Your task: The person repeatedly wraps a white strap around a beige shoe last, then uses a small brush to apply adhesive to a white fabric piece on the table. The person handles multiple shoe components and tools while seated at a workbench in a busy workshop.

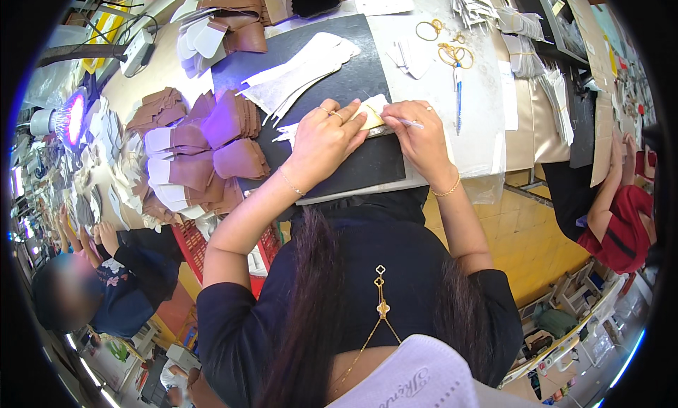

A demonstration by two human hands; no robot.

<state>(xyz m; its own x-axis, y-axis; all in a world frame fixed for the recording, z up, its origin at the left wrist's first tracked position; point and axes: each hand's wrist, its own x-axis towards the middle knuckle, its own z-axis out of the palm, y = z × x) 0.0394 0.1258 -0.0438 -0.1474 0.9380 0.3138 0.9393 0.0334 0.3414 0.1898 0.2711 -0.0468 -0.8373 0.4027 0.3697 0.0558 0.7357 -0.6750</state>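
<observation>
On black matting (371,69), the half-spread left hand (319,138) presses a yellow piece (373,114). Right hand (424,141) pinches a tool (413,123) — crosswise, leftward.

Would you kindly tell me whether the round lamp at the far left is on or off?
The lamp is on: its face glows bright pink and violet.

Slanted script lettering (409,388) on the pale cloth (432,358), partly cut off

left hand (326,136) on a yellow piece (370,117), right hand (425,138) around a slim tool (411,122)
</observation>
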